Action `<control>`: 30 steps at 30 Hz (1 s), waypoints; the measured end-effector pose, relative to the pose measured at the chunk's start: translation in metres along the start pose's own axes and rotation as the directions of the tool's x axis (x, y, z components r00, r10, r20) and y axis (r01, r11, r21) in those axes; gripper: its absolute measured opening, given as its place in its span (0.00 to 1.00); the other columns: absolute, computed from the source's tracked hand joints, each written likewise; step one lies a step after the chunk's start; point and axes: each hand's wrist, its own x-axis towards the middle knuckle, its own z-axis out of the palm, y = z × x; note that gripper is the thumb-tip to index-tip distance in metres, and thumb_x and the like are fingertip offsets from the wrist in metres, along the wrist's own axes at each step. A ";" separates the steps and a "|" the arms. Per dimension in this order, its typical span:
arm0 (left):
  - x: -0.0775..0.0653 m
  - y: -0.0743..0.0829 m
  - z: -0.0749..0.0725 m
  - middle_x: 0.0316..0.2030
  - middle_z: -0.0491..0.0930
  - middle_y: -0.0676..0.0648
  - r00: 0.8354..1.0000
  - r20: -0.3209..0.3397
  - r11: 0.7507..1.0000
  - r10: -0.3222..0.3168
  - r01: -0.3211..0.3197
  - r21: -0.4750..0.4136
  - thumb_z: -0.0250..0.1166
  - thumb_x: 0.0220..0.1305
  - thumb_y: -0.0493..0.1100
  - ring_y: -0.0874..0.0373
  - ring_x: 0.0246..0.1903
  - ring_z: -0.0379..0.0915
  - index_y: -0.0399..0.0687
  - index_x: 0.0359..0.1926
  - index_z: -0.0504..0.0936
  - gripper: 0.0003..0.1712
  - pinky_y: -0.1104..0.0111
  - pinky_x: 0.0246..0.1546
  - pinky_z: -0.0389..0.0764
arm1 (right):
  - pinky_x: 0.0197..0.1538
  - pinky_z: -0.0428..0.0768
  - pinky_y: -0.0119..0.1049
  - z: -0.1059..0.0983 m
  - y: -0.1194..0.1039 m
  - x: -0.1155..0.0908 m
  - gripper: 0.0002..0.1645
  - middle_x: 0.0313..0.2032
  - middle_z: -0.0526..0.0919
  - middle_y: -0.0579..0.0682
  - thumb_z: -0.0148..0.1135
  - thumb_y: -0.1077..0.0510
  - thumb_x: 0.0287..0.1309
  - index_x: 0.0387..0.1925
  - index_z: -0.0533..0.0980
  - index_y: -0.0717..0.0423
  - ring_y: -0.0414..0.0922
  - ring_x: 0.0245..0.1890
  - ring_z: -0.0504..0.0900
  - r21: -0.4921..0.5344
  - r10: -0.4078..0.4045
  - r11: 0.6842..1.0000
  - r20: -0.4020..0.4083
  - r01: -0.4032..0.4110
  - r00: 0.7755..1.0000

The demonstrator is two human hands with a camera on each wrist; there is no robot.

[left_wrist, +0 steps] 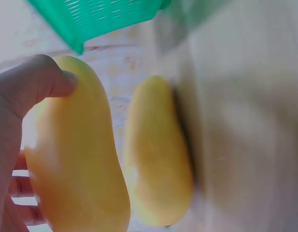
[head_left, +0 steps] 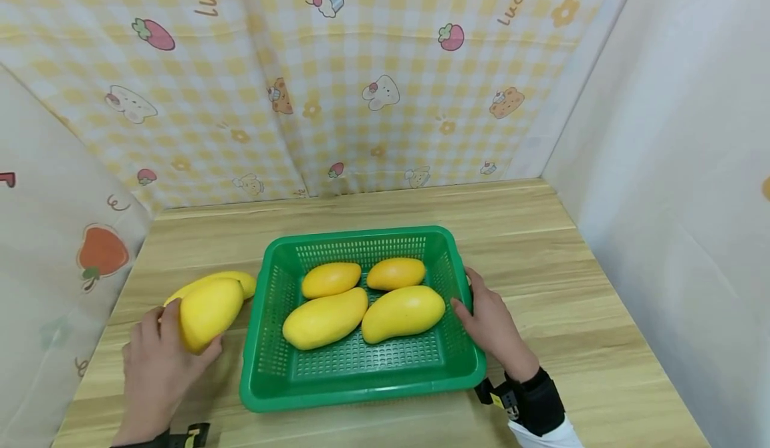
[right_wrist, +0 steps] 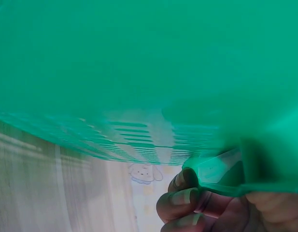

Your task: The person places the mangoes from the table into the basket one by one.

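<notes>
My left hand (head_left: 159, 361) grips a yellow mango (head_left: 210, 311) to the left of the basket, thumb on one side and fingers on the other. Behind it a second mango (head_left: 248, 283) lies on the table, partly hidden by the held one; the left wrist view shows this lying mango (left_wrist: 158, 159) whole. At the right side of the green plastic basket (head_left: 361, 398), my right hand (head_left: 493, 324) holds the rim, thumb over the inner edge. Fingers (right_wrist: 177, 203) curl under that rim in the right wrist view. Inside the basket lie several mangoes, two larger in front of two smaller.
The wood-grain table (head_left: 577, 341) extends to the right of the basket. A yellow checked cloth (head_left: 361, 53) hangs behind it, with white cloth (head_left: 674, 134) on the right side and a printed white cloth (head_left: 54, 234) on the left.
</notes>
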 end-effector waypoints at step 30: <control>0.025 0.117 -0.011 0.46 0.72 0.41 0.940 0.166 0.926 0.297 -0.240 -0.292 0.77 0.34 0.59 0.47 0.42 0.72 0.38 0.57 0.73 0.49 0.52 0.30 0.79 | 0.29 0.80 0.40 -0.001 -0.002 -0.001 0.39 0.35 0.80 0.59 0.60 0.61 0.63 0.69 0.54 0.70 0.49 0.30 0.81 -0.004 0.000 1.000 0.005 0.000 1.000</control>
